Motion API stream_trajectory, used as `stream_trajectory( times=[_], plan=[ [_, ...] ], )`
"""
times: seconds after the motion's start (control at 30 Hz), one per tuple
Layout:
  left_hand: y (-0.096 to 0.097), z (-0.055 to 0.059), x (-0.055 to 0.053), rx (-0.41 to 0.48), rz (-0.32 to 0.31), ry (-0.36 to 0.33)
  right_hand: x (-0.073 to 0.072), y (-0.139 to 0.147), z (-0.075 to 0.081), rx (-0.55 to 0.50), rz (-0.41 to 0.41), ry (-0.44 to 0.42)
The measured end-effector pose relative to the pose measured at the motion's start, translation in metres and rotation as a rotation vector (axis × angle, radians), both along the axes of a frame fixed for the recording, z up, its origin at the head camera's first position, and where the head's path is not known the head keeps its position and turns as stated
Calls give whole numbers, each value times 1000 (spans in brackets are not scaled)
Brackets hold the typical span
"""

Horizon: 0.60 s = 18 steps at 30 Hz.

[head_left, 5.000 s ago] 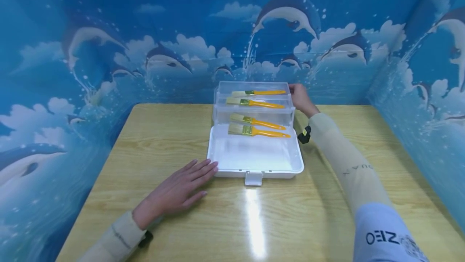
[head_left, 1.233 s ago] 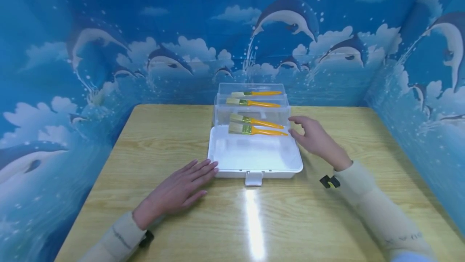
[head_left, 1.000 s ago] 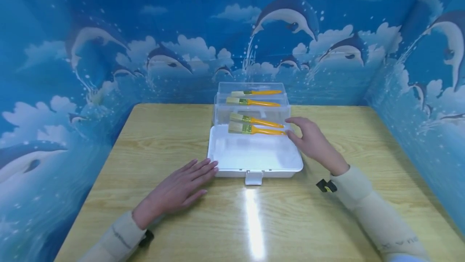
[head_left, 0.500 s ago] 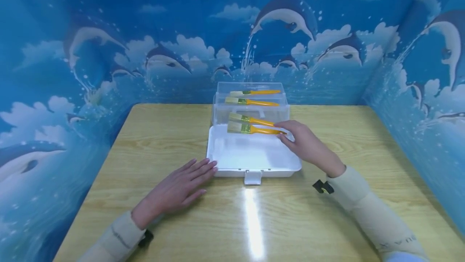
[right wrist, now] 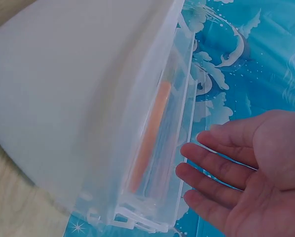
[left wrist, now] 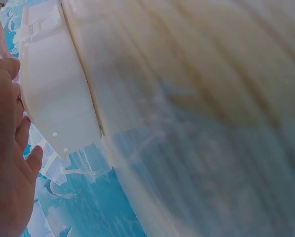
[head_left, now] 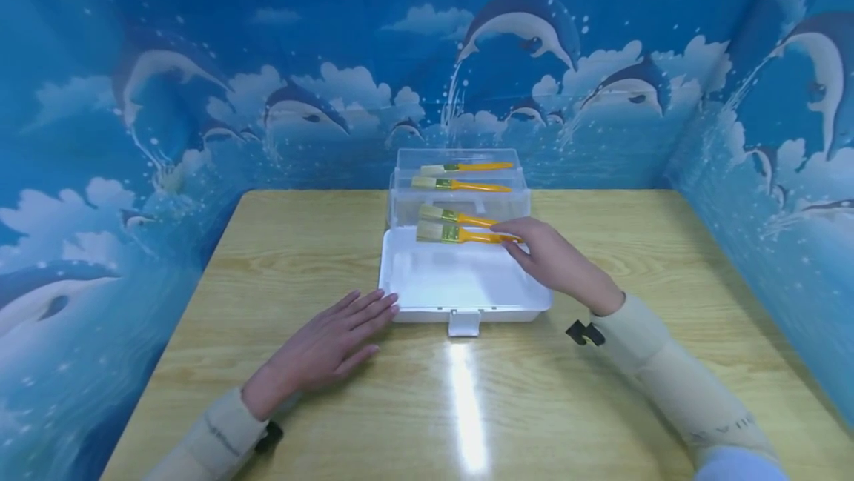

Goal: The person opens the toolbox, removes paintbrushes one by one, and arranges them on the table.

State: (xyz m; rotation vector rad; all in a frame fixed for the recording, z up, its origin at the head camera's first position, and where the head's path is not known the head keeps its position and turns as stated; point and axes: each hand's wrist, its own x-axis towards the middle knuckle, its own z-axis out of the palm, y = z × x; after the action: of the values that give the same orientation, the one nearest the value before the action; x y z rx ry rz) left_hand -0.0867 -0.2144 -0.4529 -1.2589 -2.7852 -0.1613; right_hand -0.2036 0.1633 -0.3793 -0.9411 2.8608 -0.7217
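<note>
A white storage box (head_left: 460, 281) stands open, its clear trays (head_left: 460, 207) stepped up behind the base. Several paintbrushes with orange handles lie on the trays; the widest paintbrush (head_left: 460, 234) is nearest the base. My right hand (head_left: 550, 255) reaches in from the right, thumb and fingers parted around that brush's handle end. In the right wrist view the right hand (right wrist: 256, 173) shows loosely extended fingers, and a paintbrush handle (right wrist: 152, 136) lies beyond them in a clear compartment. My left hand (head_left: 323, 351) lies flat, fingertips at the box's front left corner.
The box stands on a wood-grain table (head_left: 300, 244) near its back edge, with a latch (head_left: 463, 323) at its front. Blue dolphin-print sheeting (head_left: 333, 44) encloses the back and sides. A black strap piece (head_left: 585, 333) sits at the right wrist.
My right hand has come away from the trays' back right side, down to the front brushes, then moved left over their handle ends. The left hand stays in place.
</note>
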Motion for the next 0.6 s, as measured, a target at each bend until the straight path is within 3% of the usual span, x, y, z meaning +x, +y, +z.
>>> stream_trajectory(
  times=[0.6],
  plan=[
    [1, 2, 1, -7, 10, -11, -29, -17, 8, 77, 77, -172]
  ],
)
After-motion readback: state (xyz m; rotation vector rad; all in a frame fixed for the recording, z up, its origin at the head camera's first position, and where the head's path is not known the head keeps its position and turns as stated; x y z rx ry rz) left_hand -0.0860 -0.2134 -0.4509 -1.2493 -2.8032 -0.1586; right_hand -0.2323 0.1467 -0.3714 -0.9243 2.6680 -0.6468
